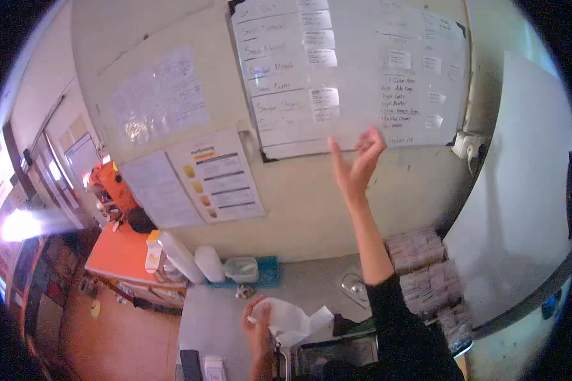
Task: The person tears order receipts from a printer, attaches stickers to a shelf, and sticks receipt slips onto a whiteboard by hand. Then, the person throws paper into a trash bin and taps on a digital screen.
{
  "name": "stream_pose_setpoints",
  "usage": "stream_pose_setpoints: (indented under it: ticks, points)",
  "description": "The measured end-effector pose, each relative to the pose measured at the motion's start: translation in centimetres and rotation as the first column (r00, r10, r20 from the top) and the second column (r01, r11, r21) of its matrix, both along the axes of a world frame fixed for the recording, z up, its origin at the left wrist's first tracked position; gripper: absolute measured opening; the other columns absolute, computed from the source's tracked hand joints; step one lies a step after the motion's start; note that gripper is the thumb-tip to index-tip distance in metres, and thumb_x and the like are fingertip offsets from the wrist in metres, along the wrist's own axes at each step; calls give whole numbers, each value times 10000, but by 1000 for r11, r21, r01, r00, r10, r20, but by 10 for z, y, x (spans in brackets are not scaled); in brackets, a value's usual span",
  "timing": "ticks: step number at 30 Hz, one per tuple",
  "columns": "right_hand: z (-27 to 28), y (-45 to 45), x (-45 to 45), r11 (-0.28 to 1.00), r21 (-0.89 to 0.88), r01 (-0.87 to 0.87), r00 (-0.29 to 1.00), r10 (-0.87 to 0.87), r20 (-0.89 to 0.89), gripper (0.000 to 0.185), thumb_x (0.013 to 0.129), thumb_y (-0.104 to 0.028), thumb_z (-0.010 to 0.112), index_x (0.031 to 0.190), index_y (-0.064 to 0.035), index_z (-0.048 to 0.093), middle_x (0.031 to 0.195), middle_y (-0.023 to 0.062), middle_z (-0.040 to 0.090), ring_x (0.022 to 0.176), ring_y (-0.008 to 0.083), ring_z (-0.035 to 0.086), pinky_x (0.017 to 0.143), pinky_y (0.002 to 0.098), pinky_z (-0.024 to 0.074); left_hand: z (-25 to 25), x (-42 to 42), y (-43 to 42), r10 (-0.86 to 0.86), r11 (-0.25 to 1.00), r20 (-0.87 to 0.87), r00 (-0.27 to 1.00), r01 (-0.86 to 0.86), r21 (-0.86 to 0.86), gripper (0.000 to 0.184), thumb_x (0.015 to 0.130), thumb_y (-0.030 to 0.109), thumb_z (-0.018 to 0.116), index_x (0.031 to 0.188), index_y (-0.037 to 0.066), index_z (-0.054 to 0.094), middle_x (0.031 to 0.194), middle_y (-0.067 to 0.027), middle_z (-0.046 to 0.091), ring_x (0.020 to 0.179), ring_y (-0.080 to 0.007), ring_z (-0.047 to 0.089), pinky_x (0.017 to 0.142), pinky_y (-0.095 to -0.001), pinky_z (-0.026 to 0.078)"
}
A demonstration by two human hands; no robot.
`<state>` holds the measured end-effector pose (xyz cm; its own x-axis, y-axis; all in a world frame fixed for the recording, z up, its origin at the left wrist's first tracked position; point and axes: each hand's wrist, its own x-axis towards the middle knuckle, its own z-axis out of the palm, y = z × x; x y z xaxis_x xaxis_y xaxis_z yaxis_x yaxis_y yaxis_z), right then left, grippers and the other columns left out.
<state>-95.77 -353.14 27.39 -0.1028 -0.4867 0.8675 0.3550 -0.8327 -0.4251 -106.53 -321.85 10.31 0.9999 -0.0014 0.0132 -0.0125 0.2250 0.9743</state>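
Observation:
My right hand (357,166) is raised in front of the lower part of a whiteboard (356,76), its fingers apart and nothing in them. Handwriting and small white labels cover parts of the board. Low in the view, my left hand (258,320) is closed on a crumpled white sheet or bag (289,320), which hangs over the grey counter (222,308). A dark tray (337,357) lies just right of and below the white sheet.
Stacks of packets (419,273) stand at the right against the wall. White containers (210,263) and a teal tray (270,272) are at the counter's back. An orange table (117,254) is at the left. A metal lid-like object (356,289) lies near my right forearm.

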Motion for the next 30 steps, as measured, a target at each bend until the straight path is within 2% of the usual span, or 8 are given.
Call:
stream_pose_setpoints:
  ticks: [3,5,6,12,14,18,26,30]
  points:
    - [-61,47,-57,763,142,-631,617,604,-504,701,784,-390,757,1270,-44,387,1114,109,487,930,194,538,832,347,419,20,5,3,-152,988,46,987,152,13,235,827,123,683,1049,50,654,1053,-65,615,934,-163,565,820,-306,475]
    - [-87,86,-101,338,459,-821,57,850,-524,745,798,-278,763,1338,-72,293,1139,58,476,1076,172,511,908,334,392,34,9,3,-208,977,173,963,196,83,266,826,101,672,1085,46,643,1084,-68,619,961,-161,575,826,-307,478]
    - [-98,101,-121,318,476,-820,28,852,-522,745,798,-278,763,1338,-72,293,1139,58,476,1076,172,511,908,334,392,43,11,1,-205,974,269,941,171,145,292,821,79,669,1109,44,632,1094,-69,623,972,-158,583,827,-304,480]
    - [-140,119,-186,557,223,-800,203,601,-773,927,777,-115,775,1424,-92,111,1060,79,541,1047,161,537,976,373,392,80,-6,-2,-267,960,468,842,192,203,411,786,-29,665,1182,23,573,1118,-98,624,969,-151,615,835,-293,492]
    - [-132,131,-209,341,646,-683,-67,852,-520,914,762,-67,773,1422,-104,142,1053,96,553,990,177,582,938,391,436,81,-4,-2,-272,962,442,855,236,137,412,787,-30,664,1185,23,570,1113,-100,622,966,-152,617,839,-294,495]
    - [-148,142,-221,363,578,-731,26,861,-508,876,770,-79,767,1408,-105,167,1025,90,587,957,192,616,862,387,481,98,-2,-6,-183,948,307,934,251,-197,436,787,-12,682,1204,47,567,1098,-96,621,916,-153,627,819,-277,503]
    - [-84,144,-175,433,519,-737,315,899,-303,729,811,-105,717,1363,-129,243,1034,159,649,897,216,657,754,345,535,66,-12,-5,-438,887,46,898,440,-140,673,846,202,704,1416,95,363,992,-100,642,637,-73,507,574,-223,420]
    - [-62,144,-141,524,456,-720,414,851,-324,668,831,-172,713,1335,-135,277,1053,184,643,901,239,667,714,345,541,38,-20,-8,-540,828,144,829,492,270,461,835,225,723,1236,57,570,860,-64,667,635,-75,515,578,-238,428]
